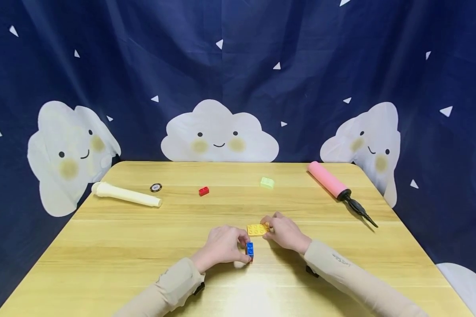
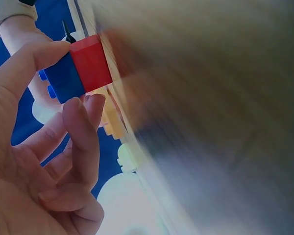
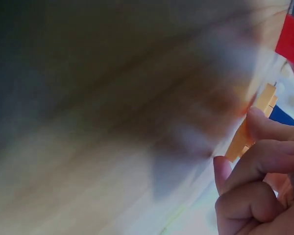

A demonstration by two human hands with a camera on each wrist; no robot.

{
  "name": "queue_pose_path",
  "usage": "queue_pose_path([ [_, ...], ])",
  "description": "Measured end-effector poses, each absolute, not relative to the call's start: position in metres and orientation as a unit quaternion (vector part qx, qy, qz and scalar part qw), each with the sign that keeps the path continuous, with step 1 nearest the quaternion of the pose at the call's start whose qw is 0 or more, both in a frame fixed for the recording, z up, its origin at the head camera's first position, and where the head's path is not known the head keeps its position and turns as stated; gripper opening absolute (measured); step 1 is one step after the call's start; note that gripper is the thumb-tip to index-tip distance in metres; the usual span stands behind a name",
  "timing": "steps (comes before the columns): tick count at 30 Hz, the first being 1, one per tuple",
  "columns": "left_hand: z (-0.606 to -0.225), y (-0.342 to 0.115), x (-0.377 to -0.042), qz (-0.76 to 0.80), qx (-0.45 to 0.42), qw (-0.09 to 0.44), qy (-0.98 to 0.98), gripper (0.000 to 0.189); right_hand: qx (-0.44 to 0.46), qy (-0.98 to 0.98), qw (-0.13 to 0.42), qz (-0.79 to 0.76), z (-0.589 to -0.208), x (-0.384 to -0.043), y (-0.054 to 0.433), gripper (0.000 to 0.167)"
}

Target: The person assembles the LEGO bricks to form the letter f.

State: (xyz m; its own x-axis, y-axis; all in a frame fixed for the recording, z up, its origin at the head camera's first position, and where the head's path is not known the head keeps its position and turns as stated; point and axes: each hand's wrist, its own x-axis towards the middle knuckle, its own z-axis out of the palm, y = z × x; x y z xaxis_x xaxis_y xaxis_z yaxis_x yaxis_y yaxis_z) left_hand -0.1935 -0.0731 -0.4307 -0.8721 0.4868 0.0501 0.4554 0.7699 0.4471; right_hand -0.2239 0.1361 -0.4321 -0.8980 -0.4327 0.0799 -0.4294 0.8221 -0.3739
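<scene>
My left hand point(image 1: 225, 245) pinches a small blue toy brick point(image 1: 250, 248) between thumb and fingers. Joined beneath the blue one is a red brick point(image 2: 91, 63), seen in the left wrist view with the blue studs facing away from it. Just beyond, a flat yellow-orange studded brick point(image 1: 255, 230) lies lengthwise across the table. Its right end is pinched by my right hand point(image 1: 288, 234), thumb on the near side and fingers on the far side. The blue-and-red pair stands close in front of the yellow-orange brick, apart from it.
On the wooden table point(image 1: 174, 246), farther back, lie another red brick point(image 1: 203, 191), a pale green brick point(image 1: 267, 182) and a round black-and-white chip point(image 1: 155, 187). A cream stick with a rounded head point(image 1: 127, 195) lies left; a pink-and-black hand pump point(image 1: 329, 180) lies right. Behind hangs a dark blue curtain point(image 1: 246, 79).
</scene>
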Motion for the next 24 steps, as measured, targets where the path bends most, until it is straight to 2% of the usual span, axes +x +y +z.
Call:
queue_pose_path([
  [6,-0.432,-0.071,-0.195,0.228,0.253,0.044,0.939,0.030,-0.245,0.945,-0.005,-0.216,-0.423,-0.216,0.145,0.038],
  [12,-0.430,-0.072,-0.195,0.225,0.251,0.039,0.941,0.028,-0.264,0.923,-0.041,-0.278,-0.407,-0.205,0.156,0.031],
  [19,-0.428,-0.071,-0.195,0.207,0.258,0.030,0.943,0.031,-0.315,0.888,0.083,-0.324,-0.407,-0.178,0.147,0.025],
  [24,-0.428,-0.071,-0.194,0.197,0.260,0.026,0.945,0.034,-0.312,0.893,0.071,-0.315,-0.411,-0.172,0.138,0.024],
])
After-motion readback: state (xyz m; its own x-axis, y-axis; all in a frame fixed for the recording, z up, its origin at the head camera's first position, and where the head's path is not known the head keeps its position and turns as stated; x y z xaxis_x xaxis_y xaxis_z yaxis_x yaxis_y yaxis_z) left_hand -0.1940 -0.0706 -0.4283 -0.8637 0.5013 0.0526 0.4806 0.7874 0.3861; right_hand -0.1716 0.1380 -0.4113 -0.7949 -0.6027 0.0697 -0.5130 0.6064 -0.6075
